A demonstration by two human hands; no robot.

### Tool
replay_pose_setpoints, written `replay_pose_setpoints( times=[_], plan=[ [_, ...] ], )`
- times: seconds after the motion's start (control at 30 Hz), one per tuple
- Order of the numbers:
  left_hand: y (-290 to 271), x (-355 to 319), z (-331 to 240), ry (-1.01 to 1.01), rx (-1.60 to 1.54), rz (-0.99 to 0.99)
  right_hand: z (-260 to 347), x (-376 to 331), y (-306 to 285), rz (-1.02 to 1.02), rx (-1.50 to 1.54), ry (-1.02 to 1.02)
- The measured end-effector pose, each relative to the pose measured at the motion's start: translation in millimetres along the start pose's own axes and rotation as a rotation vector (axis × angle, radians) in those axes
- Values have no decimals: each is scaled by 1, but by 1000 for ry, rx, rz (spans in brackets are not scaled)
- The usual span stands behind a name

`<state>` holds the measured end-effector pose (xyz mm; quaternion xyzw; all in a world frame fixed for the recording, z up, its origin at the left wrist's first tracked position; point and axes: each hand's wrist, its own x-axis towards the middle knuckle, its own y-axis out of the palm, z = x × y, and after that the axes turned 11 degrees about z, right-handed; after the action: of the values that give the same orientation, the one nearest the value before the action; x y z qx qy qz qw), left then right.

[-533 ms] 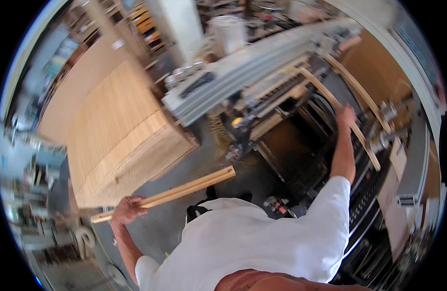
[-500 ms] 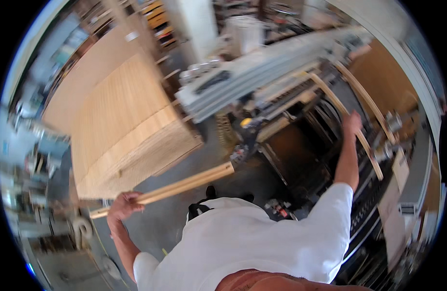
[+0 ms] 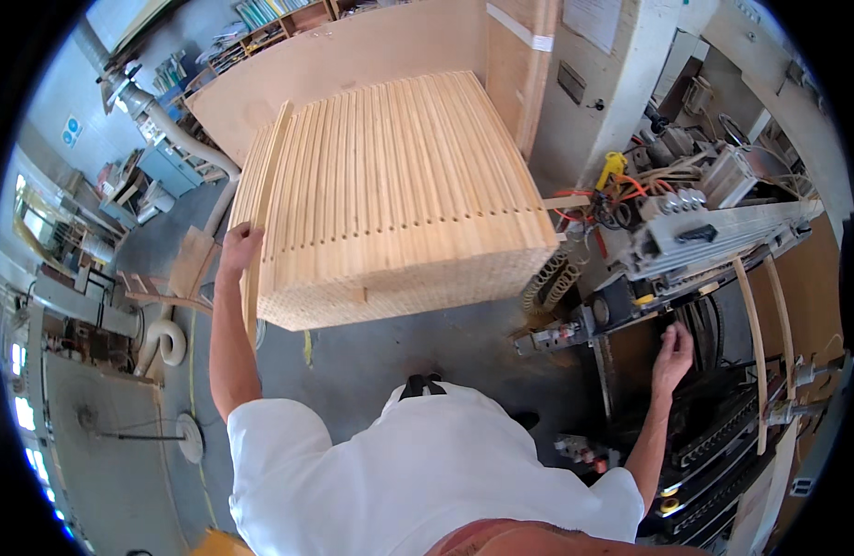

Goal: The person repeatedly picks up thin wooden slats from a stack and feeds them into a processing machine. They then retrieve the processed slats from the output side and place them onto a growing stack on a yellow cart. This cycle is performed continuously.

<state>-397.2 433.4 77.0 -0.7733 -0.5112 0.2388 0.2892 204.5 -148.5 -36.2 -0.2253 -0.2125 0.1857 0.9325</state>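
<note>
My left hand is closed around a long wooden strip at the left side of a big stack of wooden strips. The held strip lies along the stack's top left, and its near end sticks out past the front edge. Rows of small holes run across the stacked strips near their front ends. My right hand is over the dark machine on the right, its fingers loosely bent and apart, with nothing in them. Two wooden strips, a nearer one and a farther one, lie on that machine beyond the hand.
A metal-railed machine with cables and hoses stands at the right, by a pale pillar. A large brown board rises behind the stack. Ducting and a round-based stand are on the left.
The view has turned right, bringing the stack to the middle. My left hand has brought its strip from over the floor onto the stack's left side. My right hand has let go of a strip.
</note>
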Motion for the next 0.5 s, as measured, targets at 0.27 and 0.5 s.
replay_pose_setpoints(
  times=[0.27,0.5],
  plan=[
    [-12,188,81,-187,376,-104,33,-137,109,326,-179,220],
    [32,253,37,-198,277,37,34,-230,91,248,-445,400]
  ],
)
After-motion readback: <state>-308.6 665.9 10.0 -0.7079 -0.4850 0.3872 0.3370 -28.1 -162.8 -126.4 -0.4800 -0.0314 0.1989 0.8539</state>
